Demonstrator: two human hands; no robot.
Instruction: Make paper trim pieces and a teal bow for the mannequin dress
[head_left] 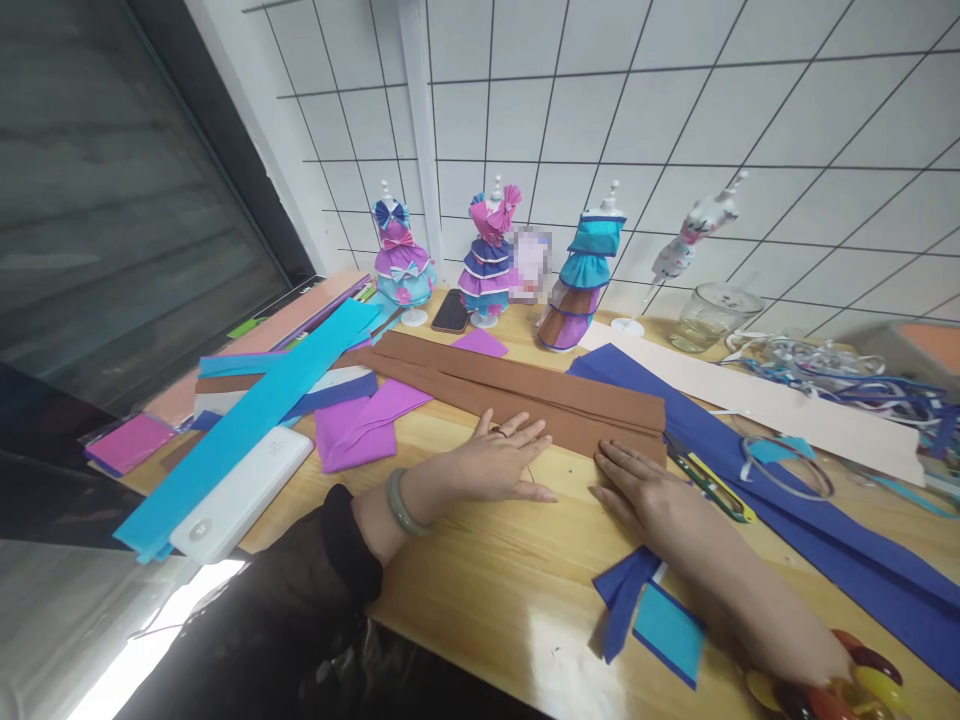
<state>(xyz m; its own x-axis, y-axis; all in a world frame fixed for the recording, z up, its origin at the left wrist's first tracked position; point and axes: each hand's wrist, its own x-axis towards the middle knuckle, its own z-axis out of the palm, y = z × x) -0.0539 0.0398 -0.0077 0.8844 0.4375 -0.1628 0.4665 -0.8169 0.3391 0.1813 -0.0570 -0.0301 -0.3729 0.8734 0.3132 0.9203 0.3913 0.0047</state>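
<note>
A long folded brown cloth strip (517,385) lies across the middle of the table, its layers running lengthwise. My left hand (499,462) rests at its near edge, fingers stretched and spread, with a ring on one finger and a green bangle at the wrist. Flat against the near right corner of the strip lies my right hand (637,485), fingers extended and a beaded bracelet on that wrist. Neither hand grips anything. Beside the right hand are a yellow and green cutter (712,485) and a long dark blue cloth (757,490).
Small dress forms, several wearing dresses (486,265), stand along the tiled wall, near a phone (451,311) and a glass jar (712,318). Turquoise strips (262,420), a white power bank (241,495) and purple cloth (367,430) lie left. Tangled ribbons (847,375) lie right; blue scraps (667,632) lie in front.
</note>
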